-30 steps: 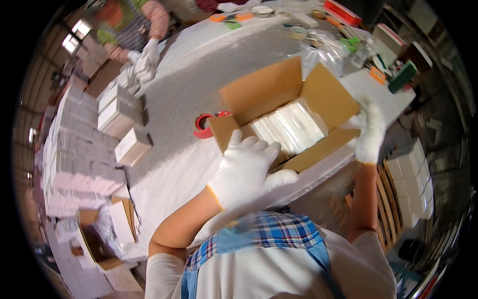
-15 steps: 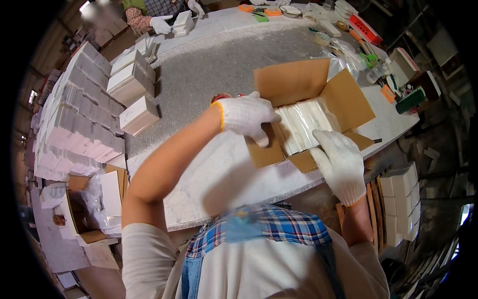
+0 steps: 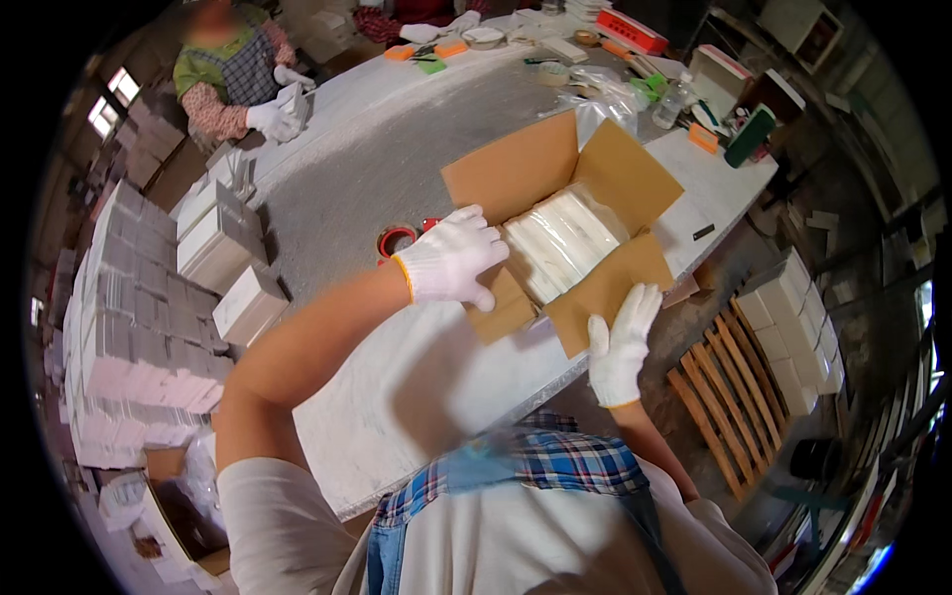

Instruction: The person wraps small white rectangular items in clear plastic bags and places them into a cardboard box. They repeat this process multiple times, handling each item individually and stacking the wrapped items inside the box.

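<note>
An open brown cardboard box [image 3: 555, 178] sits on the white table [image 3: 397, 377], filled with white plastic-wrapped goods [image 3: 565, 243]. My left hand [image 3: 451, 260], in a white glove, rests on the box's left flap, fingers spread toward the contents. My right hand [image 3: 620, 342], also gloved, presses flat on the underside of the near flap at the table's front edge. A red tape roll [image 3: 395, 241] lies just left of my left hand.
White boxes [image 3: 213, 238] are stacked along the table's left side, with more piled below [image 3: 129, 337]. Another person in gloves [image 3: 238, 84] works at the far end. Tools and small items [image 3: 595, 50] clutter the far right. A wooden pallet [image 3: 724, 387] lies on the floor.
My left hand has stayed on the left flap while my right hand moved up from below the table edge onto the near flap. The view shifted slightly.
</note>
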### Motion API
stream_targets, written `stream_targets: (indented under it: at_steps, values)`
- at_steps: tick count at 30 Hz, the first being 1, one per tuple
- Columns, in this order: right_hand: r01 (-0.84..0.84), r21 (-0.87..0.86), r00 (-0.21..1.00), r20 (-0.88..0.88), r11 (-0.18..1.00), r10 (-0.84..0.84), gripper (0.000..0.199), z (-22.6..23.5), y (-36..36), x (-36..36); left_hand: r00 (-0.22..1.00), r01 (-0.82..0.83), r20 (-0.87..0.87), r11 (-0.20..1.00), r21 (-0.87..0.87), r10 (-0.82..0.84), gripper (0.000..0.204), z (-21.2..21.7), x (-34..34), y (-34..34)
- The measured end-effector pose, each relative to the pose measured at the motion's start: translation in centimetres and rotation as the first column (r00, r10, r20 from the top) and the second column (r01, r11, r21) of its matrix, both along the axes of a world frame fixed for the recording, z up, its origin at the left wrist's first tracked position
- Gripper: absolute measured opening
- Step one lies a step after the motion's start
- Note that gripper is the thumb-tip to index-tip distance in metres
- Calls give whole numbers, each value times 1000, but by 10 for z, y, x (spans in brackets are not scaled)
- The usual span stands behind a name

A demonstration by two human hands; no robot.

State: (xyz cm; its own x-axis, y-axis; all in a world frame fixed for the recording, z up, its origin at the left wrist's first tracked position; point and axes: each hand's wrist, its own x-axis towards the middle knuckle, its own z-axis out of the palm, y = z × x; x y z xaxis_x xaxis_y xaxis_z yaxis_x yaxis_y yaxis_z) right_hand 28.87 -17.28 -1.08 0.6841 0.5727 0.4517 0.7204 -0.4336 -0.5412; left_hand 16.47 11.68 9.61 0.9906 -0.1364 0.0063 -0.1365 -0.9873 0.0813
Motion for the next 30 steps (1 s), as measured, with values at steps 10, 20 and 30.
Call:
stream_targets:
  at_steps: [10, 20, 30]
  values:
    - [-210, 259, 955, -151, 943, 254, 70, -64, 28, 75, 935, -242, 268, 970, 2, 233, 49, -32, -11, -62]
    - [-9, -819, 998, 29, 573, 57, 70, 103, 93, 145, 789, -575, 190, 811, -104, 584, 56, -9, 8, -141]
    - [68, -699, 991, 129, 711, 32, 85, 77, 129, 93, 380, -896, 176, 408, -173, 908, 98, 6, -19, -82]
